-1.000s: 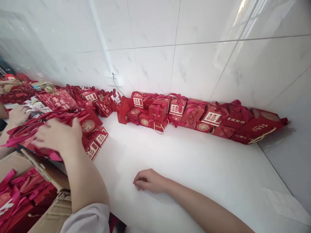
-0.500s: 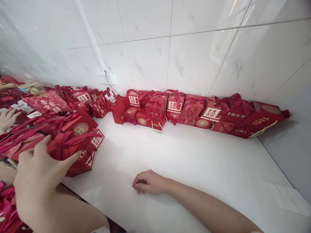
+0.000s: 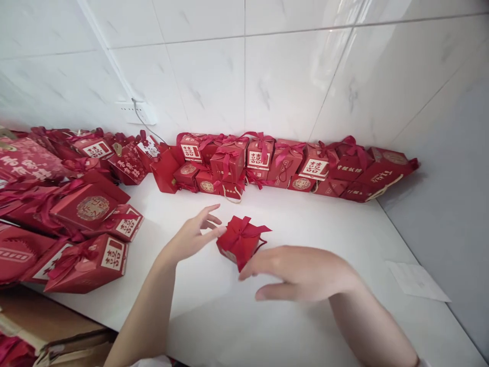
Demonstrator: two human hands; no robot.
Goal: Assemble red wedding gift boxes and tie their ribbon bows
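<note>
A small red gift box point(image 3: 240, 239) with a ribbon bow on top sits on the white table point(image 3: 214, 316), between my two hands. My left hand point(image 3: 196, 233) is at its left side, fingers apart, the thumb close to the box's edge. Whether the thumb touches it I cannot tell. On the right, my right hand point(image 3: 301, 270) hovers at the box's near right corner with thumb and fingers spread. Its fingertips are very near the box, and it holds nothing.
Red gift boxes stacked in a row point(image 3: 286, 163) stand along the tiled wall. More boxes point(image 3: 91, 209) crowd the left side. Below them, an open cardboard carton point(image 3: 57, 316) stands by the table edge. A white paper sheet point(image 3: 418, 280) lies at right; a wall socket point(image 3: 135, 112) is behind.
My left hand has come right from the left-hand pile, and a red gift box now stands mid-table. My right hand has moved right and opened. The view has shifted right.
</note>
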